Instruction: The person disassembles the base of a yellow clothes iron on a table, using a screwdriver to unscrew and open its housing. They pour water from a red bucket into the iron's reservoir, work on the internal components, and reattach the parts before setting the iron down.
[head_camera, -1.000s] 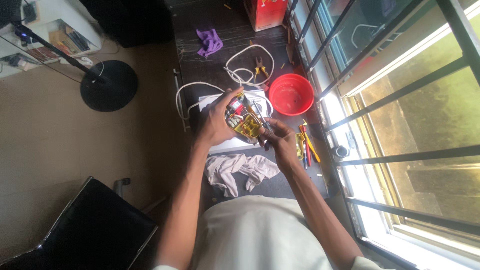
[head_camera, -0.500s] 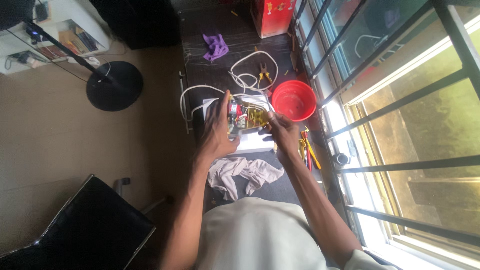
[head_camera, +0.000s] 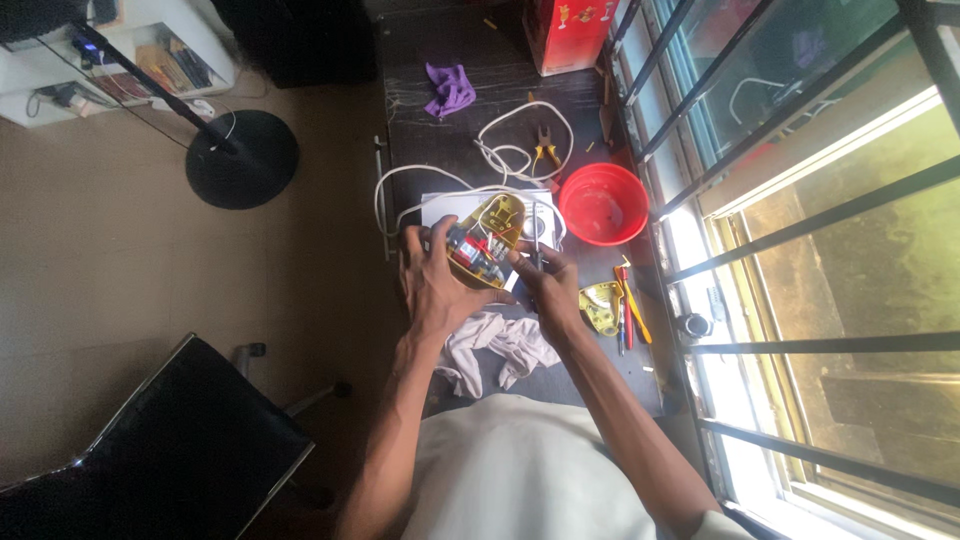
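From the head camera I look straight down on a dark narrow table (head_camera: 470, 110) that runs beside a barred window on the right. My left hand (head_camera: 432, 285) is wrapped around an opened yellow plastic device with red and black parts and wiring exposed inside (head_camera: 484, 240), held just above the middle of the table over a white sheet of paper (head_camera: 440, 207). The shell is rounded and bright yellow at its far end; the near end shows crowded small components I cannot tell apart. My right hand (head_camera: 548, 292) is clenched on a thin metal-shafted tool (head_camera: 535, 232), its shaft pointing away from me beside the device. A white cable (head_camera: 500, 150) loops on the far side. A round red plastic bowl (head_camera: 603, 204) sits to the right, a crumpled white cloth (head_camera: 500, 345) lies near me, and a purple rag (head_camera: 450, 90) lies far off.
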